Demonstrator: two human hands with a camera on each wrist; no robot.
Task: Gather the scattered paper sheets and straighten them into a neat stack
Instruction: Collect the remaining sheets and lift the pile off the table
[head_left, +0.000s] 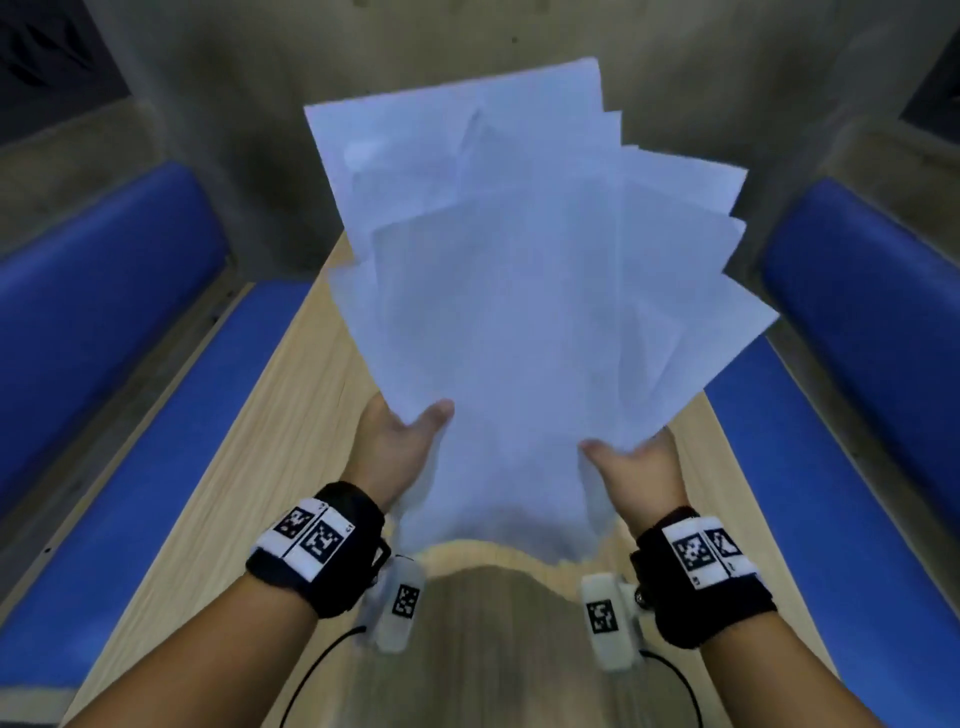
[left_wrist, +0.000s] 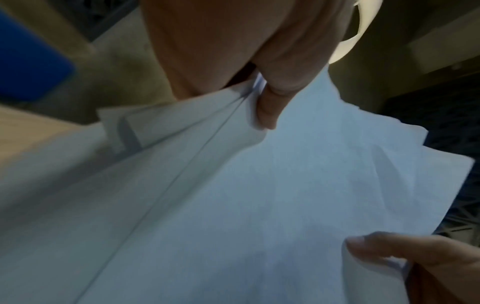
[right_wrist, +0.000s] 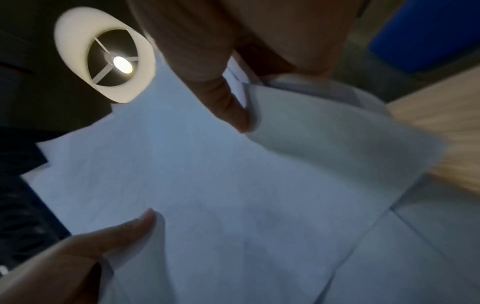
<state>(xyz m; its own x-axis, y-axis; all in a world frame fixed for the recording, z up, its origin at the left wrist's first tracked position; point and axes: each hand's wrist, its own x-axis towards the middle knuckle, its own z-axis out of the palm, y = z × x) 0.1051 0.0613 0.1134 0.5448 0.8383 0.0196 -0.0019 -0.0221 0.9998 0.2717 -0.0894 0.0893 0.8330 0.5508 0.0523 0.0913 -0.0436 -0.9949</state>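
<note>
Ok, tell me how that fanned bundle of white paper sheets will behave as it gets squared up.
The fanned bundle of white paper sheets is probably floppy: its near edge sags between the left hand and right hand. The splayed corners suggest sheets slide easily. It looks light, pinched by thumbs alone.

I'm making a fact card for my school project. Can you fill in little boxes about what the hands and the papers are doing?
papers: white paper sheets, gathered in one bunch, lifted above the wooden table
neatness: not tidy yet; far edges fan out at different angles
left hand: grips the bunch's near left side, thumb on top
right hand: grips the near right side, thumb on top
seats: blue benches on both sides of the table
light: round lamp overhead, seen from the right wrist
</note>
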